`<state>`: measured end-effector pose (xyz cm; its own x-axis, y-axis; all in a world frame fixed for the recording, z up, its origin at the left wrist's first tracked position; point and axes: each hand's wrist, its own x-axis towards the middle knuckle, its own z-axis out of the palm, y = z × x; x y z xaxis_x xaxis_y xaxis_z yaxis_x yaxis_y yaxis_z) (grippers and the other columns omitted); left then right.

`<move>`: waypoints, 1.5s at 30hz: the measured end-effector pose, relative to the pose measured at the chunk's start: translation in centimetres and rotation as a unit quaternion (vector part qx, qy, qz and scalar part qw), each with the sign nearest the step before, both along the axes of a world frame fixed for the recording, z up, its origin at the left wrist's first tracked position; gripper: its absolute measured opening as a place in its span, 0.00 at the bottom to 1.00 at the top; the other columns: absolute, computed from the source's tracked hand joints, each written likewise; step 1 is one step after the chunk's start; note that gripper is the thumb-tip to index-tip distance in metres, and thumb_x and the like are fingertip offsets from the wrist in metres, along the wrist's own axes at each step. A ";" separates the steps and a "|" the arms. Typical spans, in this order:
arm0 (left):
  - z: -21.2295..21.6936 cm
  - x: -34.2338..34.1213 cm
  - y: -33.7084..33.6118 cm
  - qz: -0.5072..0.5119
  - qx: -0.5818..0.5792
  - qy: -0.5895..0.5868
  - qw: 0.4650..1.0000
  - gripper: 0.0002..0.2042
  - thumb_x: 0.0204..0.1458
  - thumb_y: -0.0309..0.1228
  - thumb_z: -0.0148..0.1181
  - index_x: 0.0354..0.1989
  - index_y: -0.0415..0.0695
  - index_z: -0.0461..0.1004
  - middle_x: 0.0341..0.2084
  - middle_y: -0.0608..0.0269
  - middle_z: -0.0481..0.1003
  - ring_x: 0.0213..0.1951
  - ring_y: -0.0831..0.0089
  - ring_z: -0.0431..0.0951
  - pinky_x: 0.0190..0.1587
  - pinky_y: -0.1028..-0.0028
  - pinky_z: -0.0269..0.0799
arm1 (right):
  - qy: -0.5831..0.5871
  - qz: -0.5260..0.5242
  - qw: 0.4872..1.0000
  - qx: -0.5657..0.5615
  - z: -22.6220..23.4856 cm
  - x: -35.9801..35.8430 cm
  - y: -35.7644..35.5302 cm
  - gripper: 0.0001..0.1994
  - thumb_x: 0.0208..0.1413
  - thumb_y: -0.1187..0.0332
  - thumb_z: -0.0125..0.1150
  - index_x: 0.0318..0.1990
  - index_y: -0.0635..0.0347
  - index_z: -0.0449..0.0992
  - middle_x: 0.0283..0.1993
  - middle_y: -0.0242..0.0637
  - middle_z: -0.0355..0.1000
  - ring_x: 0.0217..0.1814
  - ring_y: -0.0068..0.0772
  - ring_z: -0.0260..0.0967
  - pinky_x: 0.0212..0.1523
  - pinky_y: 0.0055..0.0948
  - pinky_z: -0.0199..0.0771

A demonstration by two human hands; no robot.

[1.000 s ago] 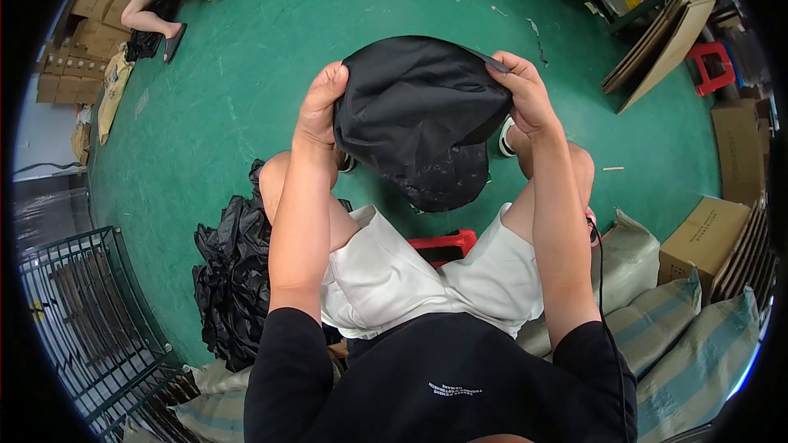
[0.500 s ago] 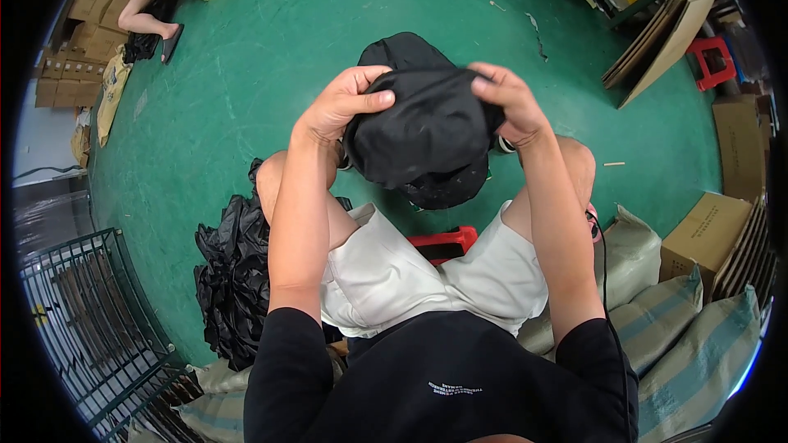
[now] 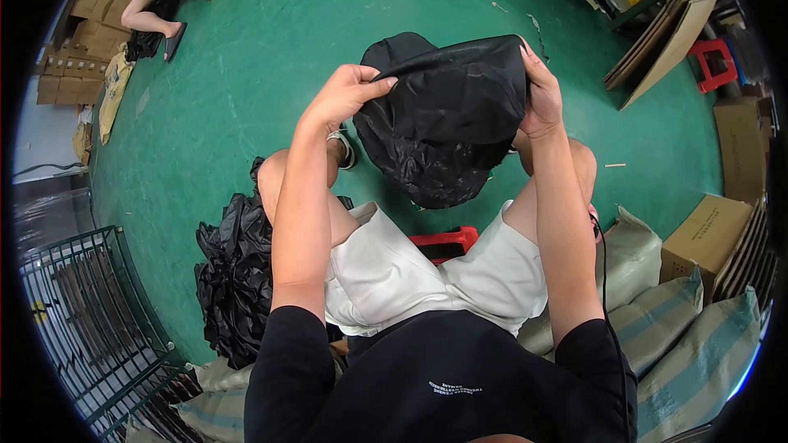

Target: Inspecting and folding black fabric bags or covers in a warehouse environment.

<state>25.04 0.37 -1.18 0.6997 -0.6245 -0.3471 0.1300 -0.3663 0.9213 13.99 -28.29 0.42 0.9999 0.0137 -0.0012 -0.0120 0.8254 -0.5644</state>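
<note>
While I hold the black fabric piece (image 3: 447, 115) up near the middle of the frame, above my knees, my left hand (image 3: 345, 94) pinches its upper left edge between thumb and fingertips, and my right hand (image 3: 538, 94) wraps around its right side, fingers curled behind the cloth. That left pinch looks shallow to me; the slick material could slide out, and the whole thing would sag toward the green floor (image 3: 271, 49). The loose lower bulge hangs free and could catch on my leg. Most of my right fingers are hidden behind the fabric, so I cannot tell how firmly they close. Whether the piece is a bag or a cover is hard to make out. A heap of black material (image 3: 234, 279) lies at lower left.
</note>
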 end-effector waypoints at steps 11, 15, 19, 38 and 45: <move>1.4 -0.4 1.9 0.010 -0.586 0.218 0.780 0.18 0.67 0.38 0.41 0.50 0.37 0.73 0.49 0.49 0.76 0.51 0.58 0.77 0.57 0.58 0.72 | -0.010 0.059 0.997 -0.050 0.0 0.0 -0.9 0.15 0.61 0.72 0.52 0.54 0.69 0.67 0.48 0.45 0.75 0.48 0.35 0.76 0.53 0.33 0.76; 1.2 -0.3 2.1 0.067 -0.635 0.271 0.720 0.20 0.67 0.40 0.42 0.52 0.36 0.73 0.52 0.47 0.74 0.52 0.56 0.76 0.58 0.60 0.71 | -0.106 0.098 0.989 0.029 1.2 -0.3 -0.4 0.24 0.50 0.77 0.60 0.56 0.72 0.66 0.50 0.46 0.74 0.47 0.35 0.76 0.55 0.35 0.74; 2.8 -1.9 -0.2 0.126 -0.678 0.242 0.682 0.20 0.66 0.38 0.44 0.59 0.38 0.68 0.57 0.49 0.70 0.59 0.57 0.71 0.63 0.58 0.65 | -0.098 0.042 0.991 0.075 3.2 -1.5 1.7 0.26 0.47 0.79 0.58 0.57 0.73 0.65 0.52 0.47 0.73 0.46 0.37 0.76 0.57 0.36 0.73; 0.4 -3.3 -1.2 -0.029 -0.409 0.224 0.884 0.33 0.56 0.46 0.60 0.63 0.34 0.61 0.58 0.51 0.69 0.60 0.59 0.69 0.63 0.57 0.63 | 0.043 -0.052 0.983 0.171 -1.9 0.8 -4.2 0.18 0.70 0.63 0.39 0.58 0.63 0.69 0.58 0.47 0.70 0.60 0.47 0.68 0.64 0.47 0.67; -1.4 -4.6 -3.6 0.155 -0.450 0.161 0.865 0.41 0.55 0.65 0.45 0.65 0.41 0.62 0.62 0.47 0.65 0.63 0.51 0.65 0.67 0.54 0.57 | 0.149 -0.206 0.967 0.020 -5.4 2.5 -6.3 0.16 0.69 0.66 0.43 0.58 0.62 0.69 0.56 0.45 0.71 0.57 0.44 0.71 0.60 0.43 0.72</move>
<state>20.40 -3.20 -2.54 0.8395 -0.5428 -0.0250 0.3956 0.5791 0.7128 16.53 -34.60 -4.96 0.8756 -0.3798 -0.2984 0.1652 0.8161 -0.5538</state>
